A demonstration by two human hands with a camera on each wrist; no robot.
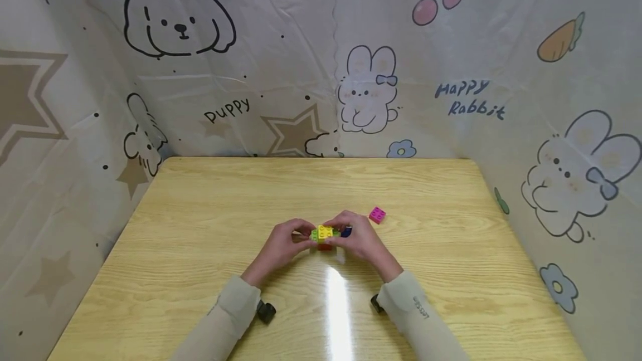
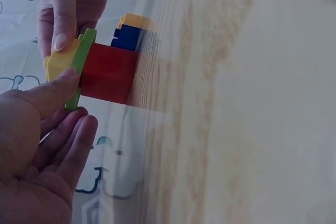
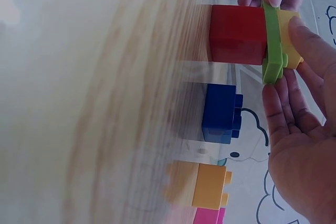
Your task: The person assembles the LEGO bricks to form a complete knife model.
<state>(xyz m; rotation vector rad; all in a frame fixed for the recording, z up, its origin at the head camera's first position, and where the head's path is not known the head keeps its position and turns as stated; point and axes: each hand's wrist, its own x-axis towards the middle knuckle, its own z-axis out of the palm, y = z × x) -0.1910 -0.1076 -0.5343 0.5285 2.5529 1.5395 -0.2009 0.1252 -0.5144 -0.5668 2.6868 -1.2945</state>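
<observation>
A small stack of toy building bricks stands near the middle of the table: a red brick [image 2: 108, 74] at the bottom, a thin green plate [image 3: 272, 43] across it, and a yellow brick [image 1: 325, 230] on top. My left hand [image 1: 287, 242] pinches the plate's left end, its thumb also against the yellow brick's side. From the other side, my right hand [image 1: 362, 237] grips the yellow brick between thumb and index finger. In the right wrist view, that hand's other fingers curl below the plate's near end. The plate overhangs the red brick at both ends.
Beside the stack sits a dark blue brick [image 3: 219, 113], with an orange-yellow brick [image 3: 209, 186] beyond it. A pink brick [image 1: 377, 215] lies behind my right hand on the wooden table [image 1: 210, 199]. A printed curtain [image 1: 291, 66] surrounds the table's back and sides.
</observation>
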